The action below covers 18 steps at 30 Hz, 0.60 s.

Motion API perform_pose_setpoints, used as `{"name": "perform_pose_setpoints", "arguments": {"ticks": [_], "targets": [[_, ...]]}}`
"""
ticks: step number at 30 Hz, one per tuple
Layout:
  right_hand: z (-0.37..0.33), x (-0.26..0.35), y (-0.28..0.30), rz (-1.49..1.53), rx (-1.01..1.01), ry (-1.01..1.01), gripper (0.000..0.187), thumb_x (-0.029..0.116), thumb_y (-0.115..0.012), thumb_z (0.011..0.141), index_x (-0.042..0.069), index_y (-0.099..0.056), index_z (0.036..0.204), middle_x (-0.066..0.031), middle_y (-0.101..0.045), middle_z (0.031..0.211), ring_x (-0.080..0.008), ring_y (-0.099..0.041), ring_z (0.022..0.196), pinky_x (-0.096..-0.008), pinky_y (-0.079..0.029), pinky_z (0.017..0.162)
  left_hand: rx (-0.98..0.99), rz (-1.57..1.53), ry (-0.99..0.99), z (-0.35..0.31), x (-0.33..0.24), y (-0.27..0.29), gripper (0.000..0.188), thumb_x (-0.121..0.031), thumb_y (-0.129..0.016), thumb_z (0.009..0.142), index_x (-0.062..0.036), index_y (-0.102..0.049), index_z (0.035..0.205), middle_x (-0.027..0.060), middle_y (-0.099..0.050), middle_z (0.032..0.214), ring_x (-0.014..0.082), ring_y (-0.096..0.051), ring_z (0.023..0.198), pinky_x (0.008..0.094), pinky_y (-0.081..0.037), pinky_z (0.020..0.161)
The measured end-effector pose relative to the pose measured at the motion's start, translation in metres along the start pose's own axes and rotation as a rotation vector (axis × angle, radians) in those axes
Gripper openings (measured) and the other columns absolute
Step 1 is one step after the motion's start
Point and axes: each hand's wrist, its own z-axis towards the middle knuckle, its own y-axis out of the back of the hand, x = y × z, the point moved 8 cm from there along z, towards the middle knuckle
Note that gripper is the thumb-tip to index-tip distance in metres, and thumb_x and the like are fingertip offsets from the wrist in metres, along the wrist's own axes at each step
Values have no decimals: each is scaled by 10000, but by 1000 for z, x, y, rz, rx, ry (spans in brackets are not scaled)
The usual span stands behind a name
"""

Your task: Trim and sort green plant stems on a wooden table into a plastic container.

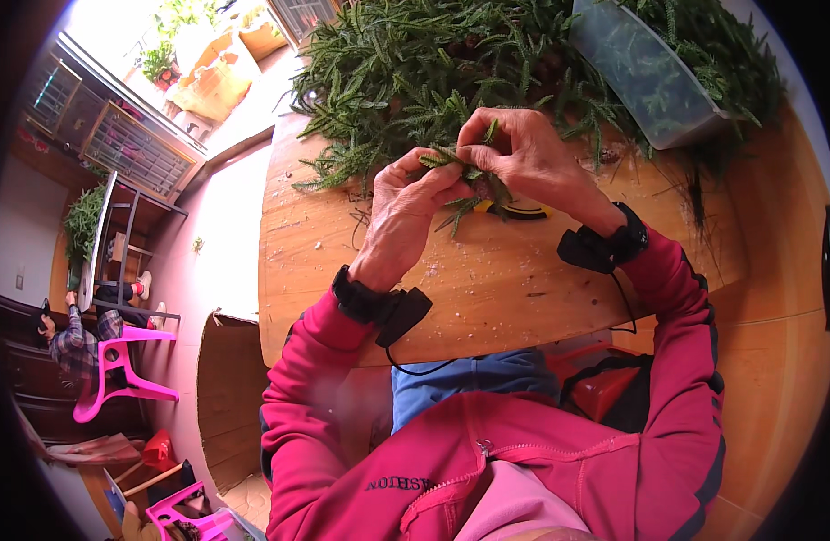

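Above the wooden table, my two hands meet at a green artificial pine sprig (440, 157). My left hand (404, 200) pinches the sprig between thumb and fingers. My right hand (534, 162) is closed at its other end, fingertips pressed together, with a green tip poking out between the fingers. More needles and a brownish part hang below the hands, partly hidden. Just under my right hand, a yellow-and-black curved tool (516, 212) lies on the table; its kind is unclear. A large heap of pine sprigs (415, 72) lies right behind my hands.
A translucent plastic bin (654, 81) tilts on the heap at the far right. Crumbs and loose needles dot the wooden table (415, 316). A cardboard box (230, 397) stands left of it. Farther left, a person (77, 347) sits on a pink chair (122, 374) by another table.
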Motion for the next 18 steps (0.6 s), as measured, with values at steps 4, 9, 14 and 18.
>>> {"name": "perform_pose_setpoints", "arguments": {"ticks": [4,9,14,18], "targets": [[-4,17,9,-190,-112,163,68,-33,-617,826,-8,-586,881,-39,-599,735,-80,-553,647,-254,-443,574,-59,-3,-18,-1,-1,-6,94,-44,-620,886,0,-616,970,65,-659,915,140,-657,762,246,-546,730],[-10,30,4,-402,-188,376,71,-49,-611,815,-9,-564,850,-96,-615,752,-160,-593,664,-285,-455,594,40,63,47,-3,-1,-14,121,-5,-583,899,-7,-585,1020,63,-640,987,157,-654,876,311,-560,820],[-8,26,6,-261,-159,321,85,-62,-609,806,-6,-559,845,-121,-619,768,-211,-592,665,-301,-454,600,-7,249,-34,-4,-5,-12,156,1,-604,884,-9,-571,1037,50,-634,972,146,-648,867,308,-559,819],[-8,28,7,-265,-154,349,94,-61,-620,802,-11,-561,855,-100,-620,766,-164,-592,697,-288,-457,617,-29,284,-84,-7,-6,-15,135,-20,-603,894,-18,-571,1025,39,-632,954,140,-644,847,310,-559,800]]}}
